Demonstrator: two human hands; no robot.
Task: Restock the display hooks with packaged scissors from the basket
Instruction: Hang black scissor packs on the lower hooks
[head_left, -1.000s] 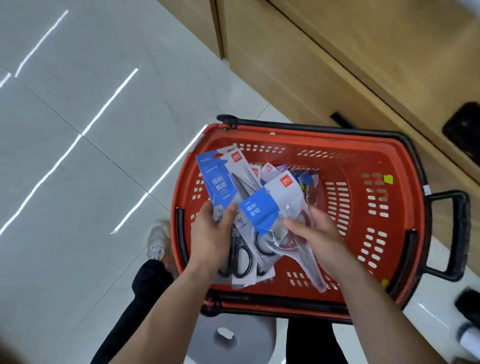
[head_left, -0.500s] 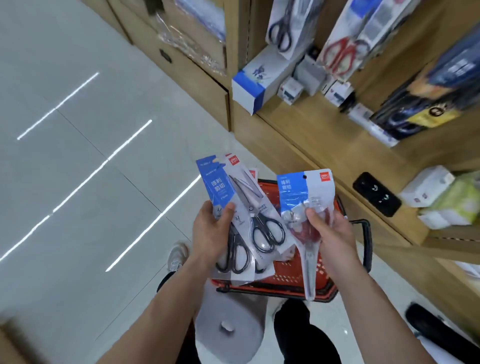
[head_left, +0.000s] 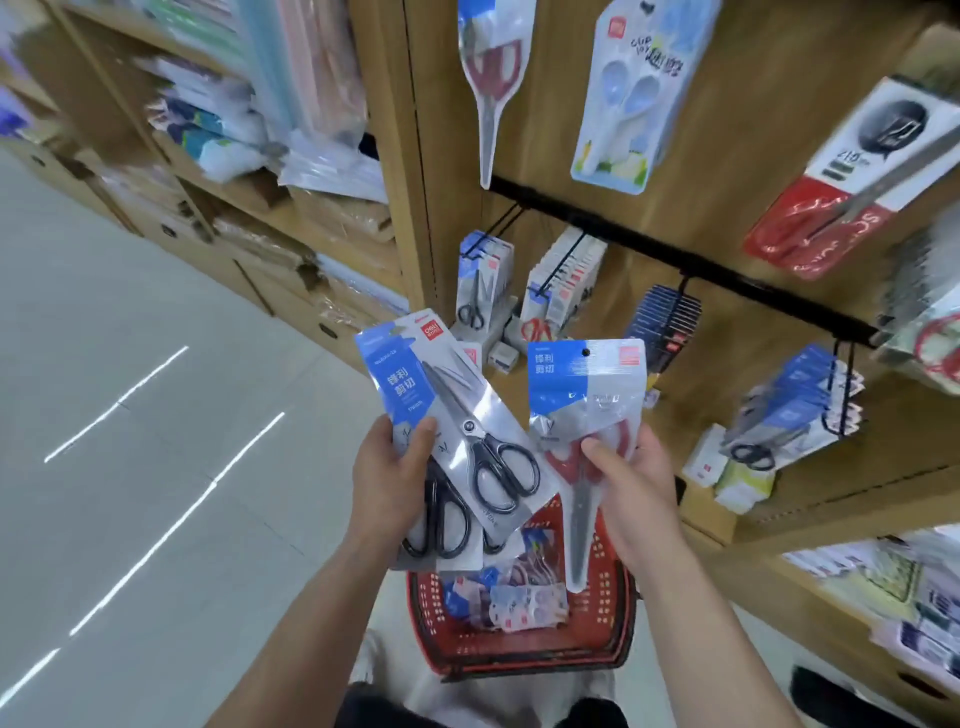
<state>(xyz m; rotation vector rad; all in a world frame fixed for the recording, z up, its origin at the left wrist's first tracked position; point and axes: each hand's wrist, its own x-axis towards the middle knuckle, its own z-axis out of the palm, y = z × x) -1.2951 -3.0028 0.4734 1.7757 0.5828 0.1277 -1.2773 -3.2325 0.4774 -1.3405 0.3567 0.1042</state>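
My left hand (head_left: 387, 480) grips a fanned bundle of black-handled scissors packs (head_left: 467, 447) with blue and clear wrapping. My right hand (head_left: 631, 480) holds one red-handled scissors pack (head_left: 584, 395) upright, its hang hole at the top. Below both hands sits the red basket (head_left: 618, 613) with more packs inside. Ahead, a black rail (head_left: 675, 260) on the wooden display carries hooks (head_left: 563, 260) loaded with scissors packs.
A wooden shelf (head_left: 831, 499) under the hooks holds small boxes. More hanging packs fill the upper board and the right side. Shelving with wrapped stationery stands at the left. Pale tiled floor spreads to the left. My legs are under the basket.
Both hands lifted out of the basket with the packs. My view swung up from the basket to the hook display, and the hands now sit higher before the hooks.
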